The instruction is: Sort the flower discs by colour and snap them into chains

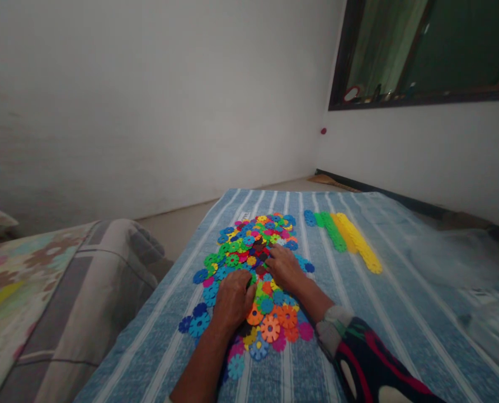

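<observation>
A heap of colourful notched plastic discs, like snowflake building pieces [232,259], covers the middle of the striped blue cloth. My left hand [234,299] rests over the near left part of the heap, fingers curled in and thumb close to them. A bit of green shows by its fingertips, but what they hold is hidden. Farther up, my right hand [286,270] reaches in from the right, its fingers apart and touching dark red discs [261,253]. No disc is seen lifted in it.
Sorted rows of discs lie right of the heap: yellow [361,244], green [334,232] and a short blue one [310,218]. Clear plastic bags [459,257] lie at the right edge. A grey-covered bed or seat [119,268] stands left of the table.
</observation>
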Demonstrator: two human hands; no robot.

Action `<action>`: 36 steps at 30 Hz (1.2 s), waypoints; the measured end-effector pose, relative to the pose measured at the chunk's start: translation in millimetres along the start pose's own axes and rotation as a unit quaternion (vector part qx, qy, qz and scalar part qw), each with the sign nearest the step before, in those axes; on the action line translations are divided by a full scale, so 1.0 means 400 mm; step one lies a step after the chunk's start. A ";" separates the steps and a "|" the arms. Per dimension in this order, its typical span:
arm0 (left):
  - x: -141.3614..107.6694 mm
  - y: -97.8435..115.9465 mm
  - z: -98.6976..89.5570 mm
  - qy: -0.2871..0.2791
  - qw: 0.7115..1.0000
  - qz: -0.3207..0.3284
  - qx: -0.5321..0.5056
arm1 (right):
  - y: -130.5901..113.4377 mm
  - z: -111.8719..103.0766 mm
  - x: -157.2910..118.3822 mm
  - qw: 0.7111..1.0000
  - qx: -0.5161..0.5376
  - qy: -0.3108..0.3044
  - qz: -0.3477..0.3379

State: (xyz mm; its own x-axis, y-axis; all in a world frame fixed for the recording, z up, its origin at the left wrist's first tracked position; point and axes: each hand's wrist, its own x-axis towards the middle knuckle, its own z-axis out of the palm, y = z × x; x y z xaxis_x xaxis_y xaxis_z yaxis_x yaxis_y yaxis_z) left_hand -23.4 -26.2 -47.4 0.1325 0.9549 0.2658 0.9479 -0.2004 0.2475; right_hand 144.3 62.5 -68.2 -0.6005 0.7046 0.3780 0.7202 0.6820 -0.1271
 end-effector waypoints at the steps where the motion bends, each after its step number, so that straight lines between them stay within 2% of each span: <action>1: 0.000 0.000 0.000 0.001 1.000 -0.001 -0.002 | 0.000 0.001 0.000 1.000 -0.004 0.005 -0.008; 7: 0.003 0.005 -0.004 0.004 1.000 0.000 0.002 | 0.004 -0.009 0.006 0.997 0.028 0.056 -0.040; 12: 0.001 0.010 -0.009 0.000 1.000 0.004 0.004 | 0.011 -0.054 -0.035 0.977 0.148 0.149 0.040; 15: 0.000 0.015 -0.015 0.002 1.000 0.008 -0.004 | 0.017 -0.090 -0.097 0.940 0.267 0.172 0.121; 18: 0.000 0.020 -0.022 0.003 0.999 0.022 -0.024 | 0.021 -0.113 -0.162 0.888 0.374 0.171 0.206; 22: 0.000 0.029 -0.024 0.021 0.996 0.059 -0.070 | 0.023 -0.116 -0.216 0.814 0.474 0.170 0.290; 24: -0.001 0.038 -0.020 0.022 0.993 0.079 -0.083 | 0.024 -0.112 -0.223 0.794 0.492 0.177 0.309; 27: -0.005 0.057 -0.008 0.012 0.991 0.096 -0.091 | 0.025 -0.107 -0.222 0.781 0.497 0.189 0.327; 36: -0.015 0.103 0.043 0.032 0.992 0.109 -0.053 | 0.033 -0.108 -0.218 0.780 0.493 0.205 0.327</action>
State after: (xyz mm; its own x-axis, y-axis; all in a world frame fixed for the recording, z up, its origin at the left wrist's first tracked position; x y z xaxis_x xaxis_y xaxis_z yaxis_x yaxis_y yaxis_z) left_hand 19.8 -36.5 -54.9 0.3098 0.8710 0.3812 0.8625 -0.4262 0.2730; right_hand 221.2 1.8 -63.1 0.0897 0.9810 0.1720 0.0875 0.1642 -0.9825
